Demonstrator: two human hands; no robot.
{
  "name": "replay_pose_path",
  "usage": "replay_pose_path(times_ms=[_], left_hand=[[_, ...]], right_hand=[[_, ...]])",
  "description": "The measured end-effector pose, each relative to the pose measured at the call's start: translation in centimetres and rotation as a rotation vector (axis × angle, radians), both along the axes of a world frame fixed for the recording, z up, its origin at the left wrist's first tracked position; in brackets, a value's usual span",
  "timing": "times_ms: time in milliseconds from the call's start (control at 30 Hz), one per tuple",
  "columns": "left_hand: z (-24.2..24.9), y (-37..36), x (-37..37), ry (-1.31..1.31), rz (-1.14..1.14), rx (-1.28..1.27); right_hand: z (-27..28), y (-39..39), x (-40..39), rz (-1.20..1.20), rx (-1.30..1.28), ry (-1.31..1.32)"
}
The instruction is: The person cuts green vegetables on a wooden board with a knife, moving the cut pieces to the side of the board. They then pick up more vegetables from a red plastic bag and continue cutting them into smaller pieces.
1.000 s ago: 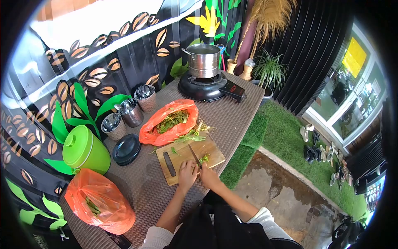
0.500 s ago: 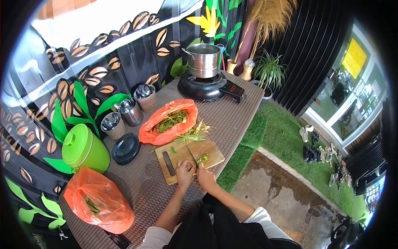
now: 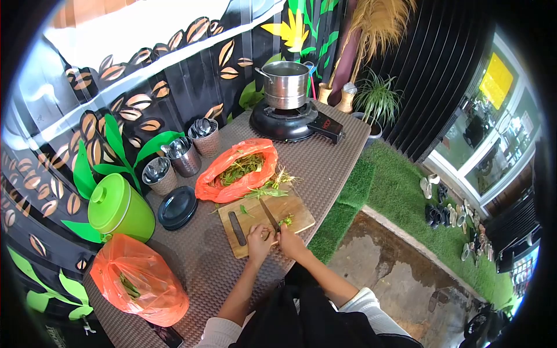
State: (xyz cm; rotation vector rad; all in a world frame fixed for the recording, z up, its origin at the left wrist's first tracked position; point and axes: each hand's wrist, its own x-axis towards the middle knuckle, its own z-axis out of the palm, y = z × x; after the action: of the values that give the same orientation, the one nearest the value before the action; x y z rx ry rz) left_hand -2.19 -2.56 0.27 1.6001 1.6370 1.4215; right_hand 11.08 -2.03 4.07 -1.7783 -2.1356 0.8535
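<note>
A wooden cutting board (image 3: 297,216) with a slot handle lies under both hands. My right hand (image 3: 290,243) is closed round the handle of a knife (image 3: 269,214), whose blade points up and left across the board. Close beside it, my left hand (image 3: 259,242) has its fingers curled over the board's near edge area; what they pinch is too small to name. A little pile of chopped greens (image 3: 286,221) sits just right of the blade. Loose leafy stems (image 3: 268,192) lie along the board's far edge, by an open orange plastic bag (image 3: 210,191) of greens.
A steel pot (image 3: 286,87) stands on a black portable stove (image 3: 279,122) at the table's far end. Cutlery cups (image 3: 184,158), dark plates (image 3: 177,207) and a green lidded bucket (image 3: 130,211) line the left side. Another orange bag (image 3: 152,284) sits at the near left.
The knife has swung slightly at its handle, and more of its blade's side shows. Both hands remain in nearly the same place; the chopped greens lie almost as before.
</note>
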Motion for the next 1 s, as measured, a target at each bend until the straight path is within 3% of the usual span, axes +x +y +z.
replay_pose_path(times_ms=[167,467,633,800,867,1000], left_hand=[[-1.8,1.0,-0.8,-0.154,-0.05,-0.053],[0.0,0.0,-0.5,-0.016,-0.048,-0.005],[0.0,0.0,-0.5,-0.039,-0.047,0.01],[-0.4,-0.2,-0.4,-0.079,-0.044,0.082],[-1.2,0.2,-0.5,-0.242,-0.05,-0.025],[0.9,0.0,-0.8,-0.248,-0.038,-0.125]], right_hand=[[0.2,-2.0,-0.9,-0.054,0.026,-0.038],[-0.2,-1.1,-0.5,0.019,0.045,0.028],[-0.5,-1.6,-1.6,-0.074,0.016,-0.077],[-0.6,-0.5,-0.8,-0.012,0.032,0.0],[-0.1,-1.4,-1.2,-0.013,0.044,-0.011],[-0.6,-1.8,-2.2,-0.104,0.007,-0.062]])
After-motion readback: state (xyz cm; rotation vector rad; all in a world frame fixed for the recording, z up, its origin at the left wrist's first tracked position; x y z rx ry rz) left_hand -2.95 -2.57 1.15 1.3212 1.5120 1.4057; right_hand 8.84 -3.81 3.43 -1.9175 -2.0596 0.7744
